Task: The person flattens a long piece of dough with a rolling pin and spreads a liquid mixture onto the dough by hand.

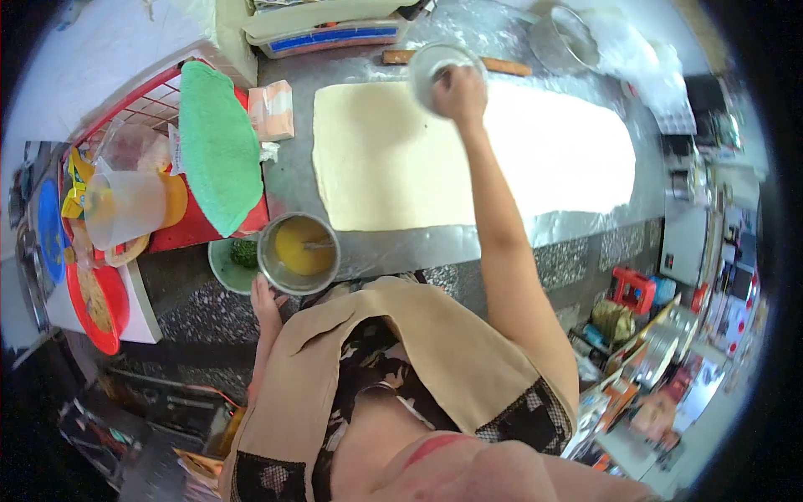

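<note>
A wide, pale sheet of dough (393, 159) lies flat on the metal worktop. Over its far edge, my right hand (462, 94) is closed at a round translucent bowl (425, 60), its fingertips bent inside the rim and partly hidden. A wooden rolling pin (507, 67) lies behind that bowl. At the worktop's near left, my left hand (266, 305) is closed against the side of a metal container (333, 259) of yellow liquid with a utensil in it. Right beside it, partly covered, is a pale bowl (219, 266) with chopped greens (244, 253).
At left, a green cloth (219, 146) hangs over a red rack (163, 99) near a translucent jug (125, 207) and a red bowl (113, 301). Plastic boxes (330, 38) stand at the back. A metal ring (562, 40) is at far right.
</note>
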Action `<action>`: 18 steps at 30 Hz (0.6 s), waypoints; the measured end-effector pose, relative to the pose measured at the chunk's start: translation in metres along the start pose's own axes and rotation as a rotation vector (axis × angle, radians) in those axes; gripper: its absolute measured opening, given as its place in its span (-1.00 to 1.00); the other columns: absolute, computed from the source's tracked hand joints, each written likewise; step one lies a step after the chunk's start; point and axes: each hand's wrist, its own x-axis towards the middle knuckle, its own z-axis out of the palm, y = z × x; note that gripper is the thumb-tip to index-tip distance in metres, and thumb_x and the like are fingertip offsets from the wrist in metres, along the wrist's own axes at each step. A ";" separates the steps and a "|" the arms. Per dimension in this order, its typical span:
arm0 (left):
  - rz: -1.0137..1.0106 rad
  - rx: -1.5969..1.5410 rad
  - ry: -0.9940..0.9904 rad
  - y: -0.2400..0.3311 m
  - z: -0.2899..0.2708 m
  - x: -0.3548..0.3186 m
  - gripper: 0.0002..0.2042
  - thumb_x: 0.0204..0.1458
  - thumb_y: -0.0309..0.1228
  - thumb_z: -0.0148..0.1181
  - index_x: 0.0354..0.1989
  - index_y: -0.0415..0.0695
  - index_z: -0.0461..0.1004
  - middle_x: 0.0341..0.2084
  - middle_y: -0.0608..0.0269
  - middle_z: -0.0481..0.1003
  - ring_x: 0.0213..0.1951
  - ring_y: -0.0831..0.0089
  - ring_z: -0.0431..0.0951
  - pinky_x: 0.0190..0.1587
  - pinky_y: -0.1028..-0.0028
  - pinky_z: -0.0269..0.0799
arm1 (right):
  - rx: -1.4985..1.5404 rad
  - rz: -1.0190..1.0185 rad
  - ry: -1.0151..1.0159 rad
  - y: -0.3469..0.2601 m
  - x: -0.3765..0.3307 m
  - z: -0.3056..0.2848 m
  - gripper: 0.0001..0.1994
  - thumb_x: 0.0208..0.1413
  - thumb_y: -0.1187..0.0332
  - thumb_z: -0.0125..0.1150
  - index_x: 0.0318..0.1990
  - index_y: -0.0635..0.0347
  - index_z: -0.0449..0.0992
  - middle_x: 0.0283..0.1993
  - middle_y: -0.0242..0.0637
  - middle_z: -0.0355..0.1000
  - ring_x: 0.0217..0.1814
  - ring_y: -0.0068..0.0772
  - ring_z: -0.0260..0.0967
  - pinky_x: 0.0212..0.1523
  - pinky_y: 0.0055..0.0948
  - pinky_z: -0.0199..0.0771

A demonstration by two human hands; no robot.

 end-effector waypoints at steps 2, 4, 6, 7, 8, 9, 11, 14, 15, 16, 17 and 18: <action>0.009 0.077 0.118 -0.009 0.004 -0.004 -0.61 0.22 -0.10 -0.13 0.05 -0.12 0.31 -0.20 0.26 0.40 -0.21 0.46 0.43 -0.29 0.46 0.46 | -0.094 0.006 0.007 0.065 0.062 0.044 -0.74 -0.18 0.19 0.19 -0.37 0.16 0.56 -0.34 0.00 0.45 -0.24 0.07 0.41 -0.17 -0.06 0.42; 0.022 0.051 0.240 -0.030 -0.007 -0.006 -0.67 0.22 -0.13 -0.11 -0.03 -0.12 0.34 -0.19 0.31 0.38 -0.17 0.50 0.39 -0.22 0.46 0.42 | -0.051 0.117 -0.108 0.076 0.110 0.082 -0.71 -0.13 0.18 0.20 -0.34 0.20 0.58 -0.23 0.05 0.50 -0.14 0.07 0.45 -0.12 -0.07 0.45; 0.132 0.047 0.278 -0.040 -0.007 -0.014 -0.73 0.22 -0.21 -0.06 -0.08 -0.13 0.35 -0.21 0.35 0.36 -0.19 0.54 0.36 -0.25 0.51 0.38 | -0.077 -0.020 -0.265 0.103 0.144 0.110 -0.73 -0.10 0.21 0.17 -0.31 0.19 0.58 -0.25 0.07 0.50 -0.15 0.08 0.46 -0.10 -0.08 0.45; 0.214 0.059 0.265 -0.045 -0.002 -0.011 -0.76 0.21 -0.26 -0.03 -0.09 -0.14 0.36 -0.23 0.38 0.36 -0.23 0.58 0.35 -0.29 0.54 0.35 | -0.102 -0.062 -0.299 0.127 0.155 0.121 -0.72 -0.09 0.20 0.17 -0.29 0.20 0.58 -0.25 0.06 0.50 -0.15 0.10 0.46 -0.10 -0.09 0.45; 0.186 0.087 0.239 -0.041 0.007 -0.006 -0.79 0.20 -0.29 -0.01 -0.12 -0.15 0.37 -0.27 0.40 0.35 -0.29 0.61 0.32 -0.35 0.57 0.31 | -0.203 -0.044 -0.425 0.152 0.167 0.124 -0.67 -0.08 0.18 0.18 -0.21 0.18 0.57 -0.20 0.06 0.50 -0.11 0.10 0.45 -0.07 -0.11 0.45; 0.151 0.125 0.240 -0.034 0.007 -0.002 -0.81 0.20 -0.32 0.01 -0.14 -0.15 0.39 -0.32 0.42 0.35 -0.35 0.65 0.29 -0.40 0.59 0.26 | -0.148 -0.123 -0.295 0.159 0.157 0.132 -0.62 -0.08 0.14 0.19 -0.13 0.16 0.56 -0.19 0.06 0.50 -0.11 0.10 0.45 -0.08 -0.13 0.46; 0.187 0.106 0.274 -0.035 0.000 -0.016 -0.83 0.20 -0.32 0.01 -0.19 -0.15 0.41 -0.40 0.44 0.34 -0.48 0.71 0.22 -0.48 0.64 0.17 | 0.012 -0.270 0.058 0.087 0.106 0.134 -0.67 0.00 0.15 0.19 -0.16 0.18 0.58 -0.25 0.02 0.52 -0.15 -0.04 0.50 -0.14 -0.20 0.48; 0.191 0.041 0.244 -0.037 0.009 -0.009 -0.82 0.21 -0.30 0.01 -0.15 -0.12 0.39 -0.40 0.43 0.37 -0.42 0.70 0.32 -0.43 0.63 0.30 | 0.507 -0.292 -0.254 -0.006 -0.012 0.062 -0.81 0.04 0.29 0.23 -0.22 0.13 0.57 -0.25 -0.15 0.53 -0.22 -0.13 0.48 -0.14 -0.30 0.44; 0.148 0.012 0.226 -0.032 0.013 -0.010 -0.81 0.22 -0.29 0.00 -0.14 -0.13 0.38 -0.36 0.39 0.38 -0.40 0.68 0.34 -0.41 0.60 0.33 | 0.564 -0.244 -0.499 -0.036 -0.061 0.038 -0.84 0.04 0.30 0.24 -0.25 0.13 0.57 -0.28 -0.22 0.53 -0.23 -0.15 0.48 -0.15 -0.28 0.45; 0.170 0.026 0.180 -0.035 0.006 -0.009 -0.79 0.22 -0.28 -0.01 -0.13 -0.14 0.37 -0.35 0.37 0.39 -0.38 0.66 0.37 -0.39 0.58 0.37 | 0.635 -0.380 -0.603 -0.057 -0.106 0.024 -0.83 0.04 0.27 0.26 -0.25 0.11 0.56 -0.31 -0.28 0.52 -0.28 -0.17 0.48 -0.21 -0.27 0.47; 0.193 0.038 0.127 -0.040 0.001 -0.007 -0.78 0.23 -0.27 -0.02 -0.11 -0.15 0.36 -0.34 0.35 0.40 -0.36 0.63 0.39 -0.36 0.56 0.41 | 0.617 -0.525 -0.633 -0.089 -0.141 -0.003 -0.80 -0.01 0.26 0.30 -0.24 0.09 0.54 -0.34 -0.25 0.50 -0.34 -0.17 0.48 -0.30 -0.28 0.49; 0.197 0.034 0.104 -0.033 0.004 -0.010 -0.77 0.23 -0.26 -0.03 -0.11 -0.16 0.36 -0.33 0.33 0.41 -0.34 0.61 0.41 -0.33 0.54 0.44 | 0.632 -0.659 -0.544 -0.107 -0.169 -0.014 -0.80 -0.06 0.25 0.33 -0.32 0.08 0.52 -0.39 -0.24 0.48 -0.42 -0.19 0.46 -0.40 -0.28 0.48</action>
